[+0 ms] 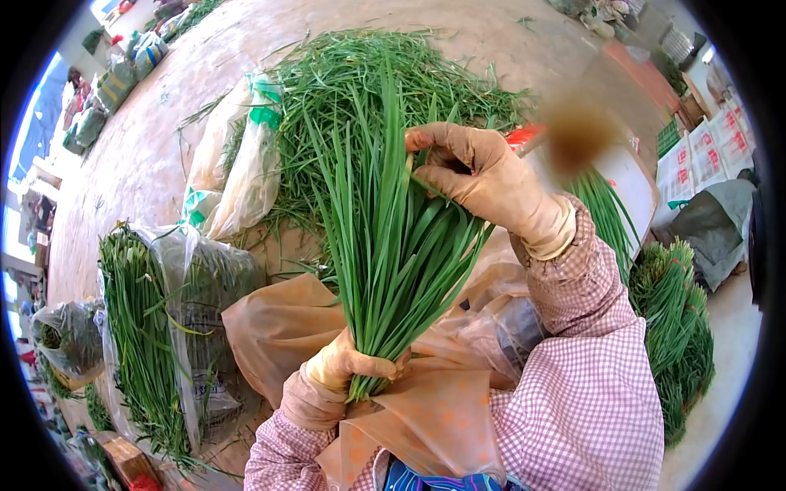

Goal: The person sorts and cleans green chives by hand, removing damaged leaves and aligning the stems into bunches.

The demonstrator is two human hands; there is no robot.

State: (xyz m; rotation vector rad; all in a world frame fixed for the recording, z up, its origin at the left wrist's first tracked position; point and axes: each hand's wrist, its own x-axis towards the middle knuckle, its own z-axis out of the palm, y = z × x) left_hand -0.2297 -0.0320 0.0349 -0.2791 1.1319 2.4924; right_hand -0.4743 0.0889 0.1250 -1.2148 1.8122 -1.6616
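My left hand (348, 367), in a pale, stained glove, is wrapped round the lower end of a bunch of long green leaves (385, 270). The bunch stands upright and fans out toward the top. At its upper right side is my right hand (483, 168), gloved too, with thumb and forefinger pinched together at the leaves. A thin yellowish leaf seems to be between these fingertips, partly hidden. Orange-tinted plastic sheeting (426, 417) lies over my lap beneath the bunch.
Behind the bunch a heap of loose green leaves (352, 90) covers the floor, beside white plastic bags (246, 164). Packed greens (139, 327) stand at the left. Tied bundles (671, 335) lie at the right, near a grey sack (716, 229). A brown blur hides part of the upper right.
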